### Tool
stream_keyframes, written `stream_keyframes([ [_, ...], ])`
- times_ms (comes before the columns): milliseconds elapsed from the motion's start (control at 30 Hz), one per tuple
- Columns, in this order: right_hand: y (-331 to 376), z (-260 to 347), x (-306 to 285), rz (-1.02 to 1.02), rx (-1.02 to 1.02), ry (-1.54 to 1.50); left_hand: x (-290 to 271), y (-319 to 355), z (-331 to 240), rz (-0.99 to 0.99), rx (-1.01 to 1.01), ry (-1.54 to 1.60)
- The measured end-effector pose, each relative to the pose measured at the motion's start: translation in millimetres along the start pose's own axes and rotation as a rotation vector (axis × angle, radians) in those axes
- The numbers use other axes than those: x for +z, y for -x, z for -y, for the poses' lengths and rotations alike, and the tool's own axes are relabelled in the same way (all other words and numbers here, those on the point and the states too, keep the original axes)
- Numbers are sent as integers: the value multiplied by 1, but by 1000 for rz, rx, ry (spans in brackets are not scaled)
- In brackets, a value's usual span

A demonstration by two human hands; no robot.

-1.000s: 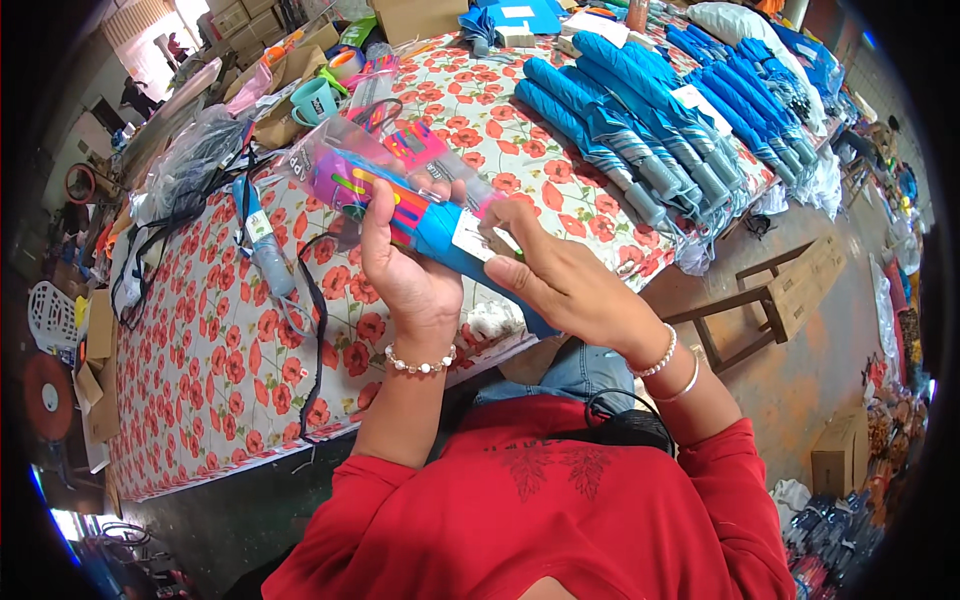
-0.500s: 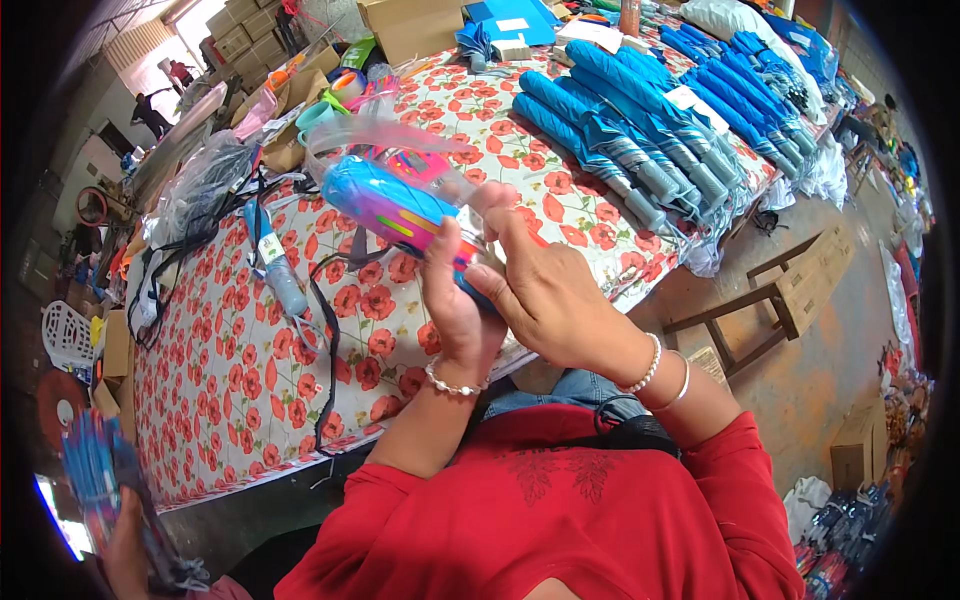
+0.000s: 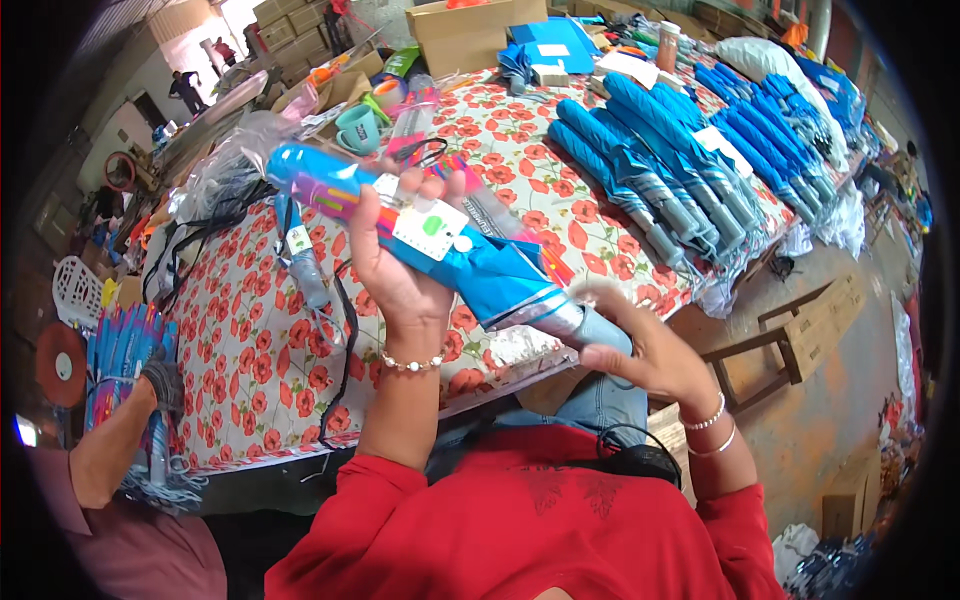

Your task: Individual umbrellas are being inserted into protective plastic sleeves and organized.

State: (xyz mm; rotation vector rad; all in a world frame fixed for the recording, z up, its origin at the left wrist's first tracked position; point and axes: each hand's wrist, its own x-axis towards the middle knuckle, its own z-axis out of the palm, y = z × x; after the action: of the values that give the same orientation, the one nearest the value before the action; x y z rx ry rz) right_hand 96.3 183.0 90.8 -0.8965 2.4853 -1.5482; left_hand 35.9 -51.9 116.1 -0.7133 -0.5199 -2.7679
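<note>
From the head camera, the left hand [image 3: 395,265] grips a folded blue umbrella [image 3: 450,250] around its middle, holding it tilted above the poppy-print tablecloth [image 3: 250,350]. The right hand [image 3: 640,350] closes on the umbrella's lower grey end. Rows of folded blue umbrellas [image 3: 680,160] lie at the table's far right. At lower left, another person's gloved hand [image 3: 160,380] holds a bundle of blue umbrellas [image 3: 115,350].

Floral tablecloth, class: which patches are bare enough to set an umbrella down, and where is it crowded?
Bare floral tablecloth lies along the near edge, left of the left hand, and mid-table between the teal mug and the row of folded blue umbrellas. The far end and right side are crowded.
</note>
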Motion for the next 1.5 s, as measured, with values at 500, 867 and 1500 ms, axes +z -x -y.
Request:
stream_keyframes([
  [500, 4, 22, 4, -50, 122, -331, -7, 34, 21, 390, -357, -446],
  [867, -8, -15, 24, -104, -60, 130, 19, -66, -80, 187, 115, -422],
  [1500, -100, -65, 114, 94, -224, -18, -26, 15, -25, 185, 64, -910],
])
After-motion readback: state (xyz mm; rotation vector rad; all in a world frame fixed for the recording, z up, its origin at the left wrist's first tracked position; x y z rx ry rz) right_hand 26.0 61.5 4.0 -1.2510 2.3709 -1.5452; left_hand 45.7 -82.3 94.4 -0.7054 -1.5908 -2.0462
